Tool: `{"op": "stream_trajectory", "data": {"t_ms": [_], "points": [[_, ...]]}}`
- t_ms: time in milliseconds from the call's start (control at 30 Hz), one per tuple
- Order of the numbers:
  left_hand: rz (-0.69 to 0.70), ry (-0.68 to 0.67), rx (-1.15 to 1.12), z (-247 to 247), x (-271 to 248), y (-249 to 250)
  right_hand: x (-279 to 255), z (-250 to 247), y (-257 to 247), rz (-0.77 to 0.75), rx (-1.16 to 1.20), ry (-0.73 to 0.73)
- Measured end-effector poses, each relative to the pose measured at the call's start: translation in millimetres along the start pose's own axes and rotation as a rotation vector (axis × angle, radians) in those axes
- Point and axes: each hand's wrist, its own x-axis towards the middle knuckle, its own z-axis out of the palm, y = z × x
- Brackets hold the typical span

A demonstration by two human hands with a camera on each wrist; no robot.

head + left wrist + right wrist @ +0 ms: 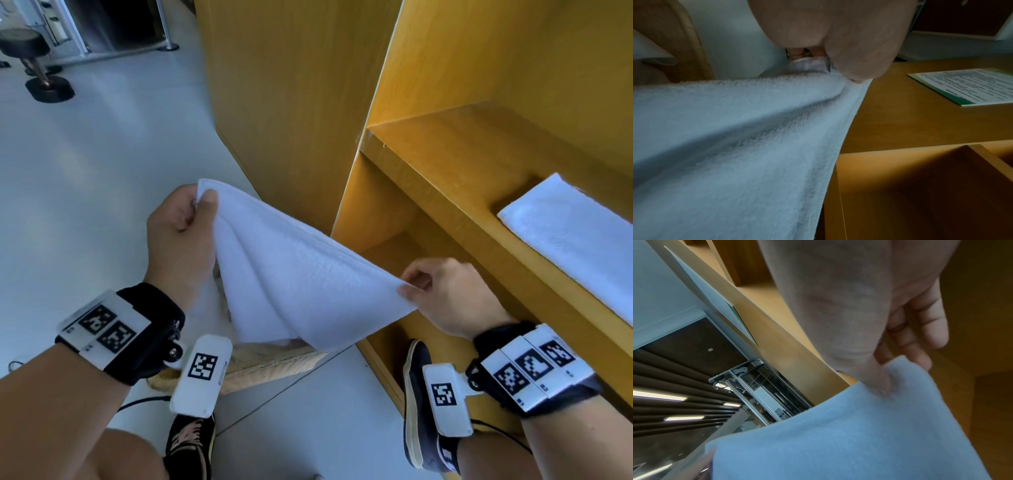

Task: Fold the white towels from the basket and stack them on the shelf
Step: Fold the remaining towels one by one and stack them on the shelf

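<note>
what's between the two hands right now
The white towel, stretched in the air from the left hand to the right hand, each pinching a corner; head view.

Pale grey floor (85, 178); black stool (30, 51) far left, ceiling strip lights (663, 397)

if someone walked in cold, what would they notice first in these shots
A white towel stretched in mid-air at the centre, the left hand and the right hand each pinching a corner. To the right, a folded towel lies on the yellow wooden shelf; a woven basket sits on the floor below.
</note>
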Motion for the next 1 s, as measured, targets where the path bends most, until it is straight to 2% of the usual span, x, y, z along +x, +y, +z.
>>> {"op": "stream_trajectory", "data": {"t_ms": [200,367,433,533,633,767,1000], "points": [[0.112,-0.119,0.071,19.3,-21.2,24.3,0.6,4.5,-12.8,0.166,-0.191,-0.169],[0.179,-0.211,0.078,35.5,-38.1,41.4,1.2,2.3,-27.5,0.231,-0.246,-0.191],[0.197,-0.258,0.07,41.2,-43.5,45.5,2.6,1.7,-33.9,0.208,-0.12,-0.137],[0.207,-0.327,0.062,49.3,-50.2,48.5,4.3,4.1,-48.5,0.109,0.388,-0.029],[0.249,-0.388,0.075,55.3,-53.4,49.3,4.2,4.4,-64.9,-0.042,0.781,-0.079],[0.311,-0.472,0.063,60.4,-56.7,53.0,6.5,4.0,-73.6,-0.198,0.844,-0.178],[0.262,-0.463,0.077,58.4,-53.7,46.4,9.4,6.9,-78.5,-0.29,0.88,-0.214]]}}
